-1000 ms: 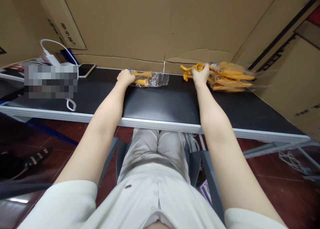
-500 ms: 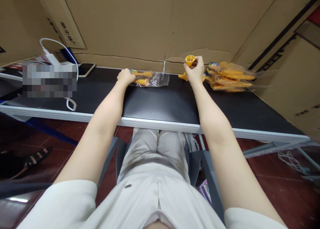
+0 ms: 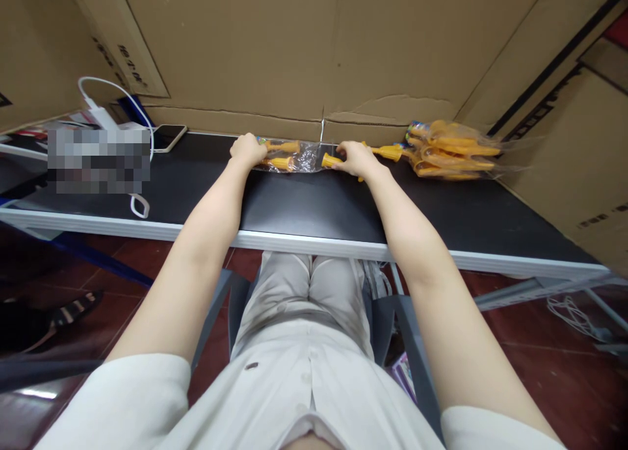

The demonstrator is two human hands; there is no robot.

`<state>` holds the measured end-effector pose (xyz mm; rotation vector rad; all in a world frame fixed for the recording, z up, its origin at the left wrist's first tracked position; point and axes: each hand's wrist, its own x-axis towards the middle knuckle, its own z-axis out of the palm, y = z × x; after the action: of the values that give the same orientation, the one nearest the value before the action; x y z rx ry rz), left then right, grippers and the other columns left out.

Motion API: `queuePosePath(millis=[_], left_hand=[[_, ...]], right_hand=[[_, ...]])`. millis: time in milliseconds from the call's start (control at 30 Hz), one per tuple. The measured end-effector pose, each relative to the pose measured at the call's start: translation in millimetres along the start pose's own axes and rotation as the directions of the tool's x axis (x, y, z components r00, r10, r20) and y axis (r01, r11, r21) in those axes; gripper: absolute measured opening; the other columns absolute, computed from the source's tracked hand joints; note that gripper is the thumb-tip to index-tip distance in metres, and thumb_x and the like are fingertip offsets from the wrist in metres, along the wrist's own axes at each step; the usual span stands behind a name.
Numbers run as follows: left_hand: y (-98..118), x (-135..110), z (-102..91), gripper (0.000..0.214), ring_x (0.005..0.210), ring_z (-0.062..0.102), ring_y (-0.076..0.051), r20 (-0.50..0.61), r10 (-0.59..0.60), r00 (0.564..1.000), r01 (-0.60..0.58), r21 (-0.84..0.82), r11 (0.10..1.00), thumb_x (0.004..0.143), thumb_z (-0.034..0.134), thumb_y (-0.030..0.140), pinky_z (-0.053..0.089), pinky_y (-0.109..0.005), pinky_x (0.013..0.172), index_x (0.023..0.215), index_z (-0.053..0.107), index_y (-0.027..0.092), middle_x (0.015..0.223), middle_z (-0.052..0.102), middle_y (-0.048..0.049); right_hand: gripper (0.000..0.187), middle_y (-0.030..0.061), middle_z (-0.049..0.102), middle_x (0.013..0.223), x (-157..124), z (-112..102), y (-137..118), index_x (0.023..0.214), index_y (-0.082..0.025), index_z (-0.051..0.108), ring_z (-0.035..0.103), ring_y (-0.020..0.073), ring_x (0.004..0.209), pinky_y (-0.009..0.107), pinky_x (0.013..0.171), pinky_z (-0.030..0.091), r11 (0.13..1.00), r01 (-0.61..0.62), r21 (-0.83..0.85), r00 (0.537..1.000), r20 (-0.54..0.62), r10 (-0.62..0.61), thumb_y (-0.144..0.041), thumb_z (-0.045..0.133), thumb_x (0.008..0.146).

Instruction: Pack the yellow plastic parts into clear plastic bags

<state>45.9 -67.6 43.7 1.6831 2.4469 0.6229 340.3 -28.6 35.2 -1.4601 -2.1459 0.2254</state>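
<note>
My left hand is closed on the left end of a clear plastic bag, which lies flat on the black table. Inside the bag are two yellow-orange plastic pieces, horn-like with flared ends. My right hand grips another yellow-orange flared plastic piece, its wide end pointing left at the bag's right end. Part of that piece is hidden by my fingers. Just right of this hand, a loose yellow-orange piece lies on the table.
A pile of bagged yellow-orange pieces lies on the right of the table. Cardboard walls rise behind it. On the left are a phone, a white cable and a blurred-out object.
My right hand has moved left and lower with the flared piece, from above the table to the bag's right end. The piece has tipped from upright to sideways. My left hand stays put.
</note>
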Motion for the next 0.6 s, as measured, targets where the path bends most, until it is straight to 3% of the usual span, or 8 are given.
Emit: queuePosePath(millis=[100, 200, 300, 400, 467, 533, 600], left_hand=[[5.0, -5.1, -3.9, 0.067, 0.151, 0.059, -0.045, -0.022, 0.018, 1.000, -0.018, 0.015, 1.000, 0.097, 0.058, 0.039, 0.047, -0.053, 0.129, 0.157, 0.065, 0.009, 0.158, 0.066, -0.0258], [11.3, -10.9, -7.8, 0.067, 0.153, 0.058, -0.045, -0.001, 0.030, 1.000, -0.030, 0.062, 0.998, 0.097, 0.057, 0.036, 0.043, -0.054, 0.132, 0.156, 0.065, 0.006, 0.160, 0.063, -0.0277], [14.6, -12.2, -4.8, 0.067, 0.156, 0.055, -0.044, 0.005, 0.067, 0.998, -0.067, 0.103, 0.992, 0.097, 0.053, 0.033, 0.031, -0.057, 0.139, 0.155, 0.064, 0.002, 0.162, 0.061, -0.0298], [12.5, -7.6, 6.6, 0.065, 0.159, 0.051, -0.041, 0.032, 0.162, 0.986, -0.164, 0.067, 0.984, 0.099, 0.047, 0.031, 0.029, -0.056, 0.140, 0.156, 0.065, 0.004, 0.168, 0.056, -0.0280], [9.6, -3.3, 14.9, 0.064, 0.162, 0.048, -0.037, 0.068, 0.233, 0.970, -0.235, 0.022, 0.972, 0.102, 0.041, 0.032, 0.033, -0.055, 0.138, 0.159, 0.064, 0.011, 0.174, 0.051, -0.0227], [7.0, 0.0, 20.5, 0.065, 0.167, 0.042, -0.035, 0.107, 0.274, 0.956, -0.275, 0.001, 0.961, 0.105, 0.036, 0.036, 0.030, -0.061, 0.138, 0.162, 0.062, 0.022, 0.178, 0.048, -0.0152], [6.0, 1.4, 22.5, 0.066, 0.170, 0.035, -0.037, 0.148, 0.300, 0.942, -0.307, 0.030, 0.951, 0.106, 0.034, 0.042, 0.023, -0.069, 0.138, 0.166, 0.059, 0.030, 0.182, 0.044, -0.0094]], right_hand=[[0.036, 0.0121, 0.075, 0.098, 2.2, -7.9, 8.1, 0.075, -0.019, 0.068, 0.067, 0.0451, 0.133, 0.072, 0.126, 0.039, 0.991, -0.103, -0.091, 0.995, -0.007, 0.102, -0.007, 0.100, 0.063], [0.047, 0.0060, 0.066, 0.074, 1.4, -15.4, 13.9, 0.059, -0.022, 0.060, 0.071, 0.0449, 0.125, 0.071, 0.120, 0.047, 0.982, -0.176, -0.064, 0.984, 0.032, 0.178, 0.000, 0.101, 0.054], [0.047, 0.0030, 0.058, 0.062, -3.0, -20.0, 10.9, 0.052, -0.023, 0.056, 0.076, 0.0411, 0.109, 0.063, 0.109, 0.057, 0.972, -0.200, -0.123, 0.969, 0.120, 0.215, 0.002, 0.095, 0.063], [0.041, 0.0050, 0.064, 0.067, -7.4, -22.2, 3.8, 0.055, -0.022, 0.060, 0.079, 0.0370, 0.103, 0.058, 0.106, 0.061, 0.969, -0.162, -0.184, 0.974, 0.130, 0.188, -0.002, 0.091, 0.073], [0.027, 0.0095, 0.073, 0.082, -9.0, -23.3, -0.1, 0.066, -0.020, 0.070, 0.079, 0.0369, 0.107, 0.057, 0.109, 0.060, 0.973, -0.140, -0.183, 0.981, 0.107, 0.161, -0.009, 0.093, 0.075], [0.016, 0.0145, 0.079, 0.099, -10.1, -24.6, -3.5, 0.080, -0.018, 0.079, 0.078, 0.0385, 0.115, 0.058, 0.113, 0.058, 0.975, -0.118, -0.186, 0.988, 0.072, 0.134, -0.017, 0.094, 0.078], [0.018, 0.0167, 0.081, 0.110, -11.5, -25.7, -7.8, 0.093, -0.017, 0.083, 0.076, 0.0399, 0.120, 0.058, 0.115, 0.058, 0.974, -0.094, -0.206, 0.993, 0.048, 0.106, -0.027, 0.093, 0.082]])
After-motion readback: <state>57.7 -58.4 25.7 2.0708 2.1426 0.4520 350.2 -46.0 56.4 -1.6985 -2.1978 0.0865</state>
